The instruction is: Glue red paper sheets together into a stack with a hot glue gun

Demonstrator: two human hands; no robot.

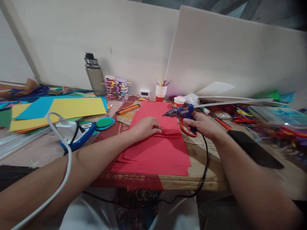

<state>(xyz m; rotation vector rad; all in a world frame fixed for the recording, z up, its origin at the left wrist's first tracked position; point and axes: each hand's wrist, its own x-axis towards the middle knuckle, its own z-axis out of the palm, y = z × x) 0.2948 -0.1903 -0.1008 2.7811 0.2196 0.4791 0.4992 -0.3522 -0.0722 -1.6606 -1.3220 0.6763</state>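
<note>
A stack of red paper sheets (155,150) lies on the wooden table (206,179) in front of me. My left hand (146,127) rests on the top sheet with its fingers curled and pressed down on the paper. My right hand (203,125) is closed round the grip of a blue hot glue gun (179,111), whose nozzle points left just above the far part of the red paper. A long clear glue stick (230,103) sticks out of the gun's back to the right. The gun's black cord (203,166) drops over the table's front edge. Orange-handled scissors (187,131) lie under my right hand.
Yellow and blue paper sheets (59,108) lie at left, with a white charger and cable (63,127) and green discs (104,122). A grey bottle (94,75), paper cups (160,92), a black phone (254,148) and pipe cleaners (263,123) are also on the table.
</note>
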